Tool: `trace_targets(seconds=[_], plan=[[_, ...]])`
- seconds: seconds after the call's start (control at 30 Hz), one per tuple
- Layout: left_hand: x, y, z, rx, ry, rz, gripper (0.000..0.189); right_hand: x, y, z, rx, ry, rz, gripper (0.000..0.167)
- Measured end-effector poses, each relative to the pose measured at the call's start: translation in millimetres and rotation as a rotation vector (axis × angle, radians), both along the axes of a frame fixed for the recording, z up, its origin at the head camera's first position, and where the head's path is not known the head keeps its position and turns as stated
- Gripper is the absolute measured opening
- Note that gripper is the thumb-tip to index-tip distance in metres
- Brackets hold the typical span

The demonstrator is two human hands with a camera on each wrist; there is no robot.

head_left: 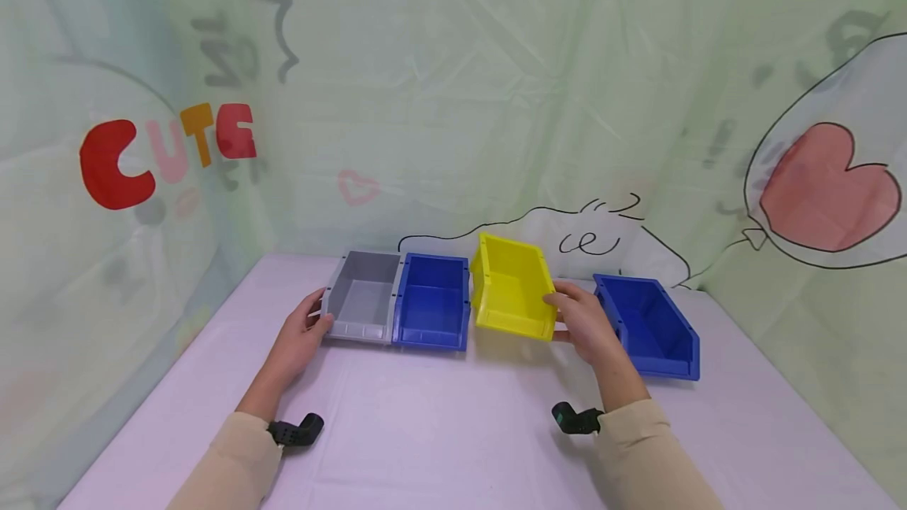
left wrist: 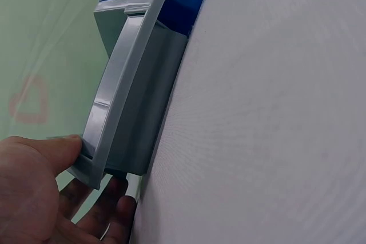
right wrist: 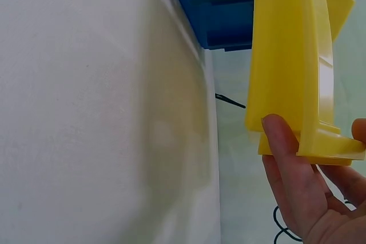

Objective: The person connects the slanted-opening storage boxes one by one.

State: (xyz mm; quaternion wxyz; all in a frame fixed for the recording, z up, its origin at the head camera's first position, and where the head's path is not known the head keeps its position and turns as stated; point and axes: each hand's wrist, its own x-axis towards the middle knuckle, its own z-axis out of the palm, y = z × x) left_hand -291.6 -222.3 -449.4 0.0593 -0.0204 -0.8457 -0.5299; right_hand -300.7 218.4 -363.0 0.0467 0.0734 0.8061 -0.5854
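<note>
- Thumb and fingers of the right hand point(head_left: 584, 321) pinch the yellow bin point(head_left: 516, 282) at its right side near the front, thumb by the rim, fingers against the outside.
- And it's off the table point(head_left: 425, 431), tilted, shadow beneath, just right of the middle blue bin point(head_left: 432, 301); that one-sided hold probably explains the lean.
- Over to the left hand point(head_left: 298, 341): gripping the grey bin point(head_left: 361, 290) by its left front corner, thumb on the lip, likely to steady it.
- Grey and blue sit side against side, low fronts toward the person, seemingly for easy reach.
- Farther right, the angled blue bin point(head_left: 652, 325) stands apart, beyond the right forearm.
- Out on the cloth backdrop point(head_left: 439, 116), colourful lettering point(head_left: 172, 171) spells "CUTE"; fainter characters can't be called. No brand or label readable on the bins.
</note>
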Motion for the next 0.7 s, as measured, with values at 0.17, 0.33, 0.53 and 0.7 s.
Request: trace_targets(seconds=[0.17,0.33,0.53,0.7], plan=[[-0.1,-0.1,-0.9,-0.006,-0.005,-0.001,0.059,-1.3,-2.7,-0.5,0.002,-0.004,-0.008,0.058],[0.0,-0.3,-0.7,-0.005,-0.001,-0.007,0.059,-3.1,-4.1,-0.3,0.014,-0.006,-0.020,0.058],[0.2,0.1,-0.3,-0.010,-0.005,-0.008,0.059,-3.4,-4.2,-0.2,0.019,-0.011,-0.026,0.059],[-0.5,1.3,0.1,-0.004,-0.001,-0.006,0.059,-2.9,-4.1,0.3,0.021,-0.011,-0.026,0.059]])
